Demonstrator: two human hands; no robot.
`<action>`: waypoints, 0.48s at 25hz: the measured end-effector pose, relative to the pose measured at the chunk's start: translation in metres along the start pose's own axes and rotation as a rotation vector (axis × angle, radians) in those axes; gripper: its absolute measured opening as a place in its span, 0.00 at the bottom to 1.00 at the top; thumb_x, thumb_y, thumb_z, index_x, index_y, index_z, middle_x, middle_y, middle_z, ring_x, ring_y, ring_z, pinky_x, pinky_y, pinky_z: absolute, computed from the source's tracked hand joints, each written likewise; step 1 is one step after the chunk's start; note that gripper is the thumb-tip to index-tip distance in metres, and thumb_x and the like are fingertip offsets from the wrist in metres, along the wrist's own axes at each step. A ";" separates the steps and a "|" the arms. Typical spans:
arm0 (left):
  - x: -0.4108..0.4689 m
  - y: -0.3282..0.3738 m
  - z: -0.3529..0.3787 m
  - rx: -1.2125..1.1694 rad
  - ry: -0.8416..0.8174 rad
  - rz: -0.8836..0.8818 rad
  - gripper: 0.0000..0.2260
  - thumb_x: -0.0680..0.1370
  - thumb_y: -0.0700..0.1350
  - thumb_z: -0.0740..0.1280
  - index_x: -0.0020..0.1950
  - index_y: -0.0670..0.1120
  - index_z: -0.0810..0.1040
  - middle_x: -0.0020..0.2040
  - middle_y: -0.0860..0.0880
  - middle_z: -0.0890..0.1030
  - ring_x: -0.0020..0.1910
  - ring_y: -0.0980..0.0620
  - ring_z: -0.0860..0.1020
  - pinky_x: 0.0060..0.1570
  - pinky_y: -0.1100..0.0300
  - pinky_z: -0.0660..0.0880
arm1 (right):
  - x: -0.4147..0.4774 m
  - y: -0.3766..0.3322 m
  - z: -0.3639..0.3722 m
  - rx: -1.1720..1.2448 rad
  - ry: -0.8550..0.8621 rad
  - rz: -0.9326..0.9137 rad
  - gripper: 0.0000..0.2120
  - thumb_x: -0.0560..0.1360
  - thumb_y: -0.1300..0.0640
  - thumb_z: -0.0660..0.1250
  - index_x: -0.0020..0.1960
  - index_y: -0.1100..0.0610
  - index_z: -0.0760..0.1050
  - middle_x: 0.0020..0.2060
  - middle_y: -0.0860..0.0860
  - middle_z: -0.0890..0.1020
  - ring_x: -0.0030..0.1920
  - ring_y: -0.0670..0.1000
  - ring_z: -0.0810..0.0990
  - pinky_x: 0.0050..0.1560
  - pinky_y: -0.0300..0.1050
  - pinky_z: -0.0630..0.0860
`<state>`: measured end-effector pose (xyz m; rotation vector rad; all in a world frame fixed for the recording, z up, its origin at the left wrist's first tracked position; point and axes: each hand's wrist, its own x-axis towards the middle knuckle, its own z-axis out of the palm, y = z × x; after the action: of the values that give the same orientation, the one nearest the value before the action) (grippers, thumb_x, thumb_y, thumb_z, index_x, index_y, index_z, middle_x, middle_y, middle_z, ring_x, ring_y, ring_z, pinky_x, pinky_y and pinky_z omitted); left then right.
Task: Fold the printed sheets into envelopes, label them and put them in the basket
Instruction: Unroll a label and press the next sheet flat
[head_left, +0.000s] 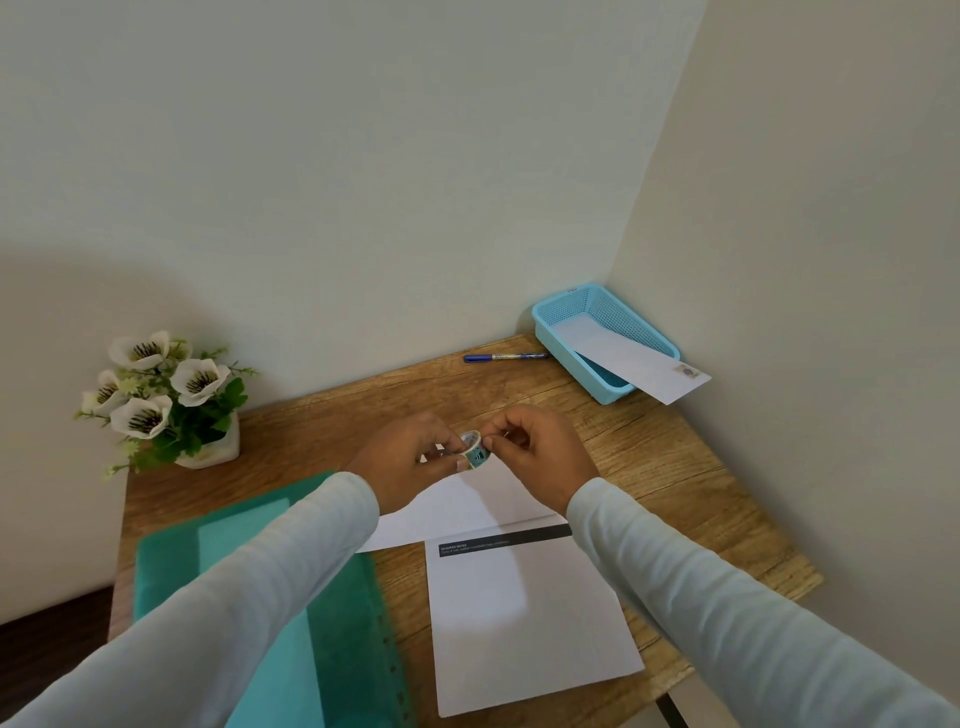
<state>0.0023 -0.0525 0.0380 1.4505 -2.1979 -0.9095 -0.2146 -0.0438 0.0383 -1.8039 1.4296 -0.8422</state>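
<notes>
Labelling step, we reckon: our left hand (410, 463) holds the sticker roll (475, 450), our right hand (536, 451) in a pinching grip at its edge. Next, peel one free for the folded sheet (467, 505) below.

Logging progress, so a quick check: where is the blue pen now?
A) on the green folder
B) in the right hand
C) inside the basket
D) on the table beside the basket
D: the blue pen lies flat on the wooden table, just beside the basket.
</notes>
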 end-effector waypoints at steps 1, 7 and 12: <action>0.000 0.001 0.000 -0.001 -0.003 0.005 0.06 0.79 0.48 0.73 0.54 0.57 0.85 0.52 0.57 0.80 0.47 0.57 0.78 0.48 0.49 0.80 | 0.000 0.000 0.000 -0.040 -0.014 -0.021 0.04 0.79 0.59 0.72 0.47 0.51 0.82 0.44 0.43 0.84 0.45 0.44 0.81 0.45 0.40 0.79; 0.001 -0.003 -0.001 -0.001 0.020 -0.045 0.05 0.79 0.51 0.72 0.53 0.56 0.85 0.51 0.59 0.79 0.47 0.57 0.77 0.49 0.51 0.80 | -0.004 0.001 0.002 -0.057 -0.063 -0.022 0.03 0.81 0.58 0.68 0.51 0.50 0.77 0.48 0.45 0.82 0.47 0.45 0.81 0.45 0.39 0.78; -0.001 -0.002 0.000 0.002 0.010 -0.024 0.05 0.79 0.51 0.72 0.54 0.56 0.86 0.51 0.58 0.80 0.47 0.56 0.78 0.49 0.49 0.80 | -0.001 -0.001 0.002 0.132 -0.077 0.085 0.09 0.75 0.59 0.77 0.52 0.50 0.82 0.48 0.47 0.84 0.47 0.50 0.83 0.48 0.44 0.82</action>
<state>0.0041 -0.0524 0.0370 1.4820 -2.1796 -0.9066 -0.2128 -0.0428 0.0377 -1.6476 1.3596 -0.7962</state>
